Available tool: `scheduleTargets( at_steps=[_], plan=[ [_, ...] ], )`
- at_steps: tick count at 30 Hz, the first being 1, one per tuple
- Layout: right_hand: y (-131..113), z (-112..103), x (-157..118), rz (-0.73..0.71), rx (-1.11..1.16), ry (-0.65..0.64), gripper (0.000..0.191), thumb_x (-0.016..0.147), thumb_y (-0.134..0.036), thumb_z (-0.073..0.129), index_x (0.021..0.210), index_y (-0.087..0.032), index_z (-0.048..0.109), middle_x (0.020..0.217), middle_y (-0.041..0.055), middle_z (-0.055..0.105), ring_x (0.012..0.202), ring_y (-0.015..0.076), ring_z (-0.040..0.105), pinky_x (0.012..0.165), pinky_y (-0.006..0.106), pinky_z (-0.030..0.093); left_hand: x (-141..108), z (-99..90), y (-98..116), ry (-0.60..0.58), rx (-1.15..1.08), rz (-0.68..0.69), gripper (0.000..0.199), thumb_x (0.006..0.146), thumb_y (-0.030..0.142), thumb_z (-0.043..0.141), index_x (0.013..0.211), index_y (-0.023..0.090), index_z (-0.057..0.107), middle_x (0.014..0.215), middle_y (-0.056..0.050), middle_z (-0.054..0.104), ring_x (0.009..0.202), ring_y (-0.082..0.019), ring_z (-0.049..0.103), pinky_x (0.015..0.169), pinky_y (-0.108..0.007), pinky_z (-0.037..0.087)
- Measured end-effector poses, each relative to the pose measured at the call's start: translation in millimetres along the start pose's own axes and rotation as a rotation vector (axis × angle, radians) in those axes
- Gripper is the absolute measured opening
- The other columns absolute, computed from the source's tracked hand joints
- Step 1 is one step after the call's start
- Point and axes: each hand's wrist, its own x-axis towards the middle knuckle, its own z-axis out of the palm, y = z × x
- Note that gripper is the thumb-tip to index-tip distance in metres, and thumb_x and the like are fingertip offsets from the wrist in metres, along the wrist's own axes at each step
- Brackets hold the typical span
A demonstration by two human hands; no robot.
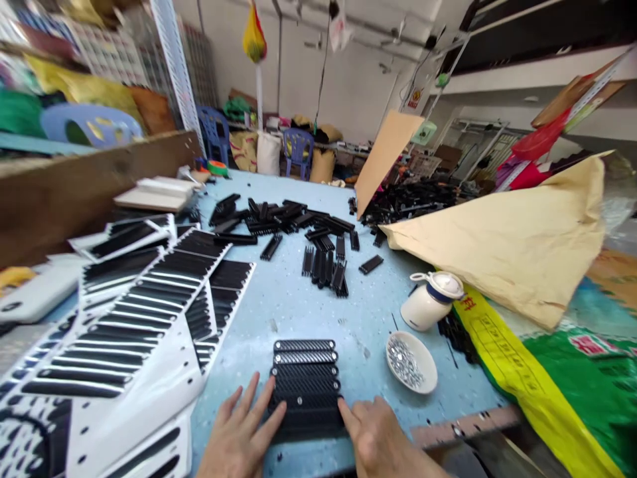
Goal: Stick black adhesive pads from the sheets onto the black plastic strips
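A row of black strips with a woven pattern (306, 385) lies side by side on the blue tabletop in front of me. Small round silver pieces sit at the ends of several strips, and one silver piece (300, 401) rests near the middle of a strip. My left hand (241, 431) is spread, its fingertips against the left ends of the row. At the right ends, the index finger of my right hand (375, 435) presses while the other fingers curl under; whatever they may hold is hidden. To the right, a white bowl (428, 362) contains many small silver metal pieces.
A white lidded jar (425, 307) stands behind the bowl. Loose black parts (279, 219) are heaped farther back. Printed sheets with black strips (129, 318) cover the left side. Brown paper (507, 232) and a green and yellow sack (562, 392) lie at right.
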Motion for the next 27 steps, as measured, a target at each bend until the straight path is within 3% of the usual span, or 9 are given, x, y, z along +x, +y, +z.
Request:
scheduleTargets(
  at_steps=[5, 8, 11, 14, 17, 22, 27],
  plan=[
    [3.9, 57.4, -3.9, 0.004, -0.068, 0.163, 0.027, 0.081, 0.004, 0.048, 0.093, -0.007, 0.070, 0.055, 0.0066, 0.063, 0.044, 0.0169, 0.052, 0.043, 0.028, 0.033, -5.1, 17.7, -11.5, 0.088, 0.249, 0.086, 0.045, 0.082, 0.005, 0.047, 0.118, 0.027, 0.063, 0.125, -0.010, 0.068, 0.127, -0.032, 0.054, 0.094, -0.044, 0.044],
    [5.5, 67.5, -7.4, 0.087, 0.096, 0.260, 0.026, 0.092, -0.009, 0.043, 0.095, -0.009, 0.069, 0.054, 0.0052, 0.062, 0.038, 0.0160, 0.051, 0.038, 0.028, 0.031, -3.5, 12.5, -6.9, 0.041, 0.215, 0.018, 0.049, 0.079, 0.002, 0.046, 0.119, 0.026, 0.061, 0.131, -0.012, 0.064, 0.128, -0.033, 0.052, 0.095, -0.048, 0.045],
    [3.2, 47.4, -13.3, 0.154, 0.280, 0.262, 0.035, 0.098, -0.016, 0.032, 0.113, -0.007, 0.063, 0.060, 0.0064, 0.065, 0.046, 0.0183, 0.058, 0.042, 0.028, 0.041, 1.5, -2.8, 3.6, -0.038, 0.086, -0.012, 0.058, 0.074, 0.002, 0.045, 0.127, 0.022, 0.057, 0.140, -0.017, 0.055, 0.136, -0.038, 0.043, 0.096, -0.054, 0.044],
    [-0.9, 11.5, -15.0, 0.162, 0.313, 0.115, 0.039, 0.098, -0.012, 0.031, 0.131, -0.006, 0.052, 0.079, 0.0120, 0.070, 0.067, 0.0219, 0.065, 0.060, 0.031, 0.052, 8.7, -20.1, 12.4, -0.123, -0.029, -0.047, 0.065, 0.073, -0.001, 0.043, 0.135, 0.017, 0.051, 0.148, -0.020, 0.045, 0.142, -0.040, 0.030, 0.099, -0.059, 0.041],
    [-3.3, -10.6, -11.6, 0.174, 0.309, -0.021, 0.039, 0.097, -0.008, 0.031, 0.129, -0.001, 0.052, 0.082, 0.0143, 0.069, 0.070, 0.0239, 0.065, 0.063, 0.035, 0.054, 14.1, -33.4, 14.4, -0.179, -0.055, -0.087, 0.064, 0.074, -0.003, 0.044, 0.134, 0.017, 0.053, 0.151, -0.021, 0.040, 0.144, -0.041, 0.024, 0.101, -0.062, 0.038],
    [-5.4, -2.1, -13.0, 0.166, 0.329, 0.025, 0.040, 0.098, -0.009, 0.031, 0.131, 0.002, 0.050, 0.081, 0.0156, 0.069, 0.068, 0.0253, 0.065, 0.060, 0.037, 0.053, 11.6, -44.4, 5.2, -0.169, -0.039, -0.120, 0.064, 0.073, 0.000, 0.051, 0.131, 0.025, 0.058, 0.147, -0.018, 0.046, 0.141, -0.043, 0.031, 0.101, -0.063, 0.036],
    [-5.7, -1.3, -11.5, 0.164, 0.329, 0.022, 0.039, 0.098, -0.009, 0.031, 0.128, 0.002, 0.053, 0.080, 0.0164, 0.069, 0.069, 0.0264, 0.066, 0.059, 0.038, 0.053, 6.7, -40.0, -2.6, -0.132, -0.031, -0.160, 0.066, 0.069, 0.002, 0.053, 0.129, 0.029, 0.060, 0.145, -0.017, 0.049, 0.139, -0.044, 0.034, 0.099, -0.065, 0.036]
  ],
)
